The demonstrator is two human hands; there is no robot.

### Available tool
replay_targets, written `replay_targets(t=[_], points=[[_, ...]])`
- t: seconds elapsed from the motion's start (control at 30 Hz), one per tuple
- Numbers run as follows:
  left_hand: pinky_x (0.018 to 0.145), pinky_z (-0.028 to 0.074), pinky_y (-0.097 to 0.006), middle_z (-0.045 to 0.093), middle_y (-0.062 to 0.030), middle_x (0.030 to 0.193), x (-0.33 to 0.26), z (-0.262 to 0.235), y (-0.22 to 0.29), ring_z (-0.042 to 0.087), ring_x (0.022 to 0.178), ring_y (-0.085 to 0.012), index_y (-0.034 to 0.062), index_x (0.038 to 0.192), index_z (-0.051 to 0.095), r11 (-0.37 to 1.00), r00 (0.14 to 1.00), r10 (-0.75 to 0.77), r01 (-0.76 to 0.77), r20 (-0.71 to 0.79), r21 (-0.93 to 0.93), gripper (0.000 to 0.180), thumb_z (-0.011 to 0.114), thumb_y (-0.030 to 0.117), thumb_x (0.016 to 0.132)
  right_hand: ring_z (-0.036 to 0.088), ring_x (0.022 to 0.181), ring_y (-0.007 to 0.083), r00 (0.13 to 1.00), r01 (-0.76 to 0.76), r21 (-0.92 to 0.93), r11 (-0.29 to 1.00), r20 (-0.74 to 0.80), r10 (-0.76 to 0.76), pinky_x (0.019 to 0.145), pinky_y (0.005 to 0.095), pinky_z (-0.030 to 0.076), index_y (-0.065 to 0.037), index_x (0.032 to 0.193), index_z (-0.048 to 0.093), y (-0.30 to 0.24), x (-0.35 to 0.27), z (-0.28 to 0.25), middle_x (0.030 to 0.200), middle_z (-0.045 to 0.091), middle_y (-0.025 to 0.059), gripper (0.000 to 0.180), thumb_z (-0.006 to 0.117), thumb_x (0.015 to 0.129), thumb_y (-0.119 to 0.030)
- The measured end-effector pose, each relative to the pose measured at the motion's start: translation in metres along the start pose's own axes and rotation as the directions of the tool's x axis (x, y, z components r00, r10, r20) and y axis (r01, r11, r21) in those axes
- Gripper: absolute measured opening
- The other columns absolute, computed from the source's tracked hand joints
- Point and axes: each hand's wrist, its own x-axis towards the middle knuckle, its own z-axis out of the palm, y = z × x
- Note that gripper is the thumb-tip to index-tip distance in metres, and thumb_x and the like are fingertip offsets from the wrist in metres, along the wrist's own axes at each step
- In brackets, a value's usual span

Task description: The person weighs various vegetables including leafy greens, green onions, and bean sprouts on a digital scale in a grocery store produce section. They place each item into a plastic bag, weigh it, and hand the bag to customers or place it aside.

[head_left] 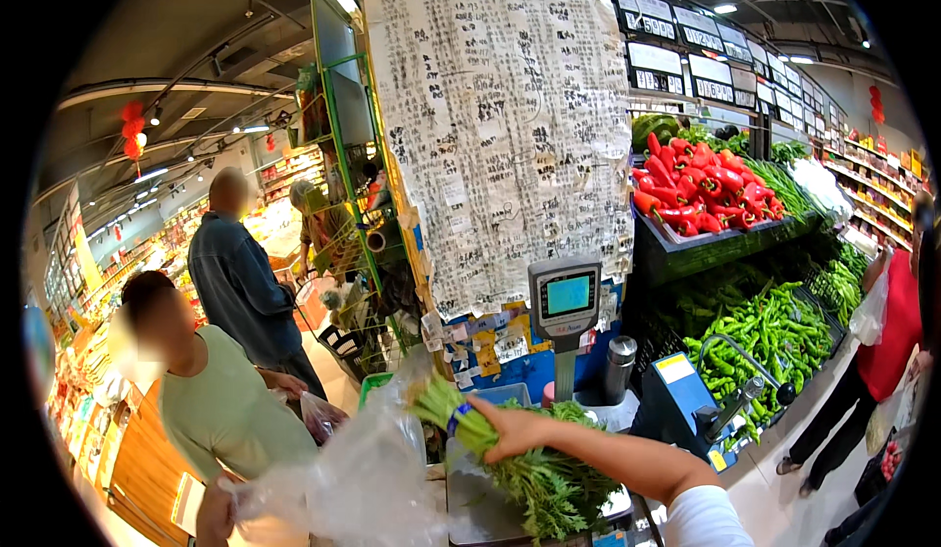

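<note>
My right hand (510, 431) is closed round a bunch of leafy greens (480, 429) tied with a blue band. The stem end points up and left, and the feathery leaves hang down to the right over a metal weighing tray (475, 508). At the lower left, my left hand (218, 510) grips the edge of a clear plastic bag (363, 478); its fingers are partly hidden by the plastic. The bag spreads toward the stems, its upper end beside them. A scale display (566, 297) stands on a post behind the greens.
A blue bag-sealing device (676, 410) with a curved lever stands right of the tray, near a steel flask (619, 369). Red peppers (701, 184) and green peppers (769, 336) fill crates at right. A person in light green (230, 400) stands close on the left.
</note>
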Motion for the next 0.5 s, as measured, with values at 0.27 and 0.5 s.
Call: replay_targets(t=[0.27, 0.5], points=[[0.069, 0.04, -0.023, 0.05, -0.0013, 0.084, 0.006, 0.092, 0.152, 0.045, 0.076, -0.013, 0.0096, 0.098, 0.053, 0.527, 0.792, -0.005, -0.517, 0.61, 0.675, 0.03, 0.056, 0.008, 0.067, 0.039, 0.114, 0.0184, 0.906, 0.421, 0.636, 0.647, -0.263, -0.332, 0.095, 0.0297, 0.03, -0.003, 0.135, 0.017, -0.079, -0.06, -0.085, 0.124, 0.04, 0.0111, 0.093, 0.072, 0.061, -0.018], [0.075, 0.039, -0.023, 0.051, -0.001, 0.09, -0.011, 0.109, 0.18, 0.046, 0.084, -0.0106, 0.0066, 0.099, 0.054, 0.514, 0.784, -0.161, -0.452, 0.599, 0.729, 0.032, 0.06, 0.009, 0.068, 0.04, 0.116, 0.0195, 0.856, 0.504, 0.758, 0.414, -0.374, -0.358, 0.097, 0.0319, 0.028, -0.005, 0.135, 0.018, -0.075, -0.084, -0.056, 0.126, 0.04, 0.0097, 0.091, 0.069, 0.061, -0.016]])
